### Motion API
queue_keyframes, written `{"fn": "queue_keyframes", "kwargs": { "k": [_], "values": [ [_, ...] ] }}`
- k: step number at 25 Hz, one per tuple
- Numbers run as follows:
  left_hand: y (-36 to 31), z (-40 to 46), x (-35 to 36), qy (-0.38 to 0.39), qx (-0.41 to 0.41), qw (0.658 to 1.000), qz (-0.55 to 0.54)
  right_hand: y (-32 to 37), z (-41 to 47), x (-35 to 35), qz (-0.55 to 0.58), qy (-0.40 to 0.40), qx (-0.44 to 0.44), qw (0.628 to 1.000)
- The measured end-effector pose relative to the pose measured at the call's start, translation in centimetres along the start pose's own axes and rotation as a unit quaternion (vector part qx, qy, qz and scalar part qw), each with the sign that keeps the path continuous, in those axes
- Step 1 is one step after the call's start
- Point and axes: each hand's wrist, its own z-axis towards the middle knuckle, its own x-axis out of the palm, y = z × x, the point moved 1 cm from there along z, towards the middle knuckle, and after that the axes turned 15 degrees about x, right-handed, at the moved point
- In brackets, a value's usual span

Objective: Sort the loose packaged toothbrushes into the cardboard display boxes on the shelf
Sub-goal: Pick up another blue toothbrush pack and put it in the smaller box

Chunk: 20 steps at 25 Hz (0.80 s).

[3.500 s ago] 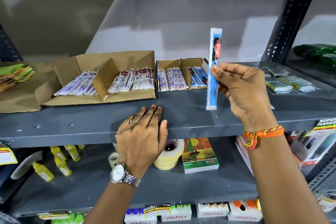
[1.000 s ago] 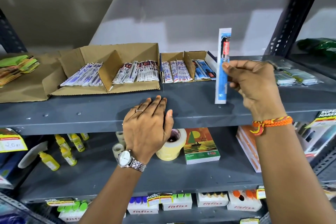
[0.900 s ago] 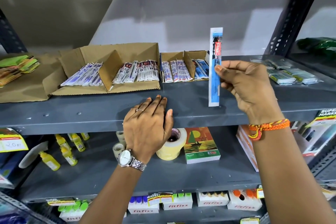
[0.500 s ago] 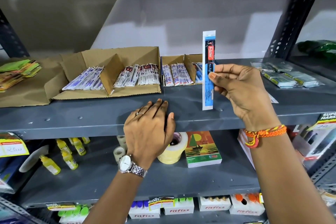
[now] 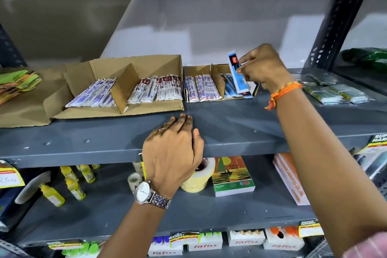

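My right hand (image 5: 262, 67) grips a blue packaged toothbrush (image 5: 237, 74), tilted, its lower end inside the right compartment of the small cardboard display box (image 5: 217, 73), over other blue packs. That box's left compartment holds white and red packs. A larger cardboard box (image 5: 134, 65) to the left holds purple-white packs in one compartment and red-white packs in the other. My left hand (image 5: 173, 151) lies flat on the front edge of the grey shelf (image 5: 230, 123), holding nothing.
Several loose clear-wrapped packs (image 5: 335, 93) lie on the shelf at the right. Colourful paper stacks (image 5: 18, 81) sit far left. A perforated steel upright (image 5: 339, 16) rises at the right. The lower shelf holds tape rolls (image 5: 198, 180), a notepad, yellow bottles.
My right hand has carried the blue toothbrush pack from upright in front of the shelf back and down into the small box's right compartment. The left hand has stayed put.
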Motion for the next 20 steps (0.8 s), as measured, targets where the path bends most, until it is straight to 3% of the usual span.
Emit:
{"fn": "queue_keyframes", "kwargs": {
  "k": [3, 7, 15, 20],
  "values": [
    [0.1, 0.0, 0.2, 0.001, -0.002, 1.0, -0.01, 0.6, 1.5, 2.3, -0.159, -0.008, -0.03, 0.987],
    [0.1, -0.1, 0.2, -0.002, -0.002, 1.0, -0.013, 0.6, 2.7, 4.4, -0.225, -0.021, -0.053, 0.973],
    [0.0, -0.1, 0.1, -0.004, -0.008, 1.0, -0.018, 0.2, 2.2, 5.6, -0.25, -0.067, -0.07, 0.963],
    [0.0, -0.1, 0.0, -0.003, -0.008, 1.0, -0.015, -0.1, 0.8, 0.7, -0.146, -0.131, -0.1, 0.975]
  ]
}}
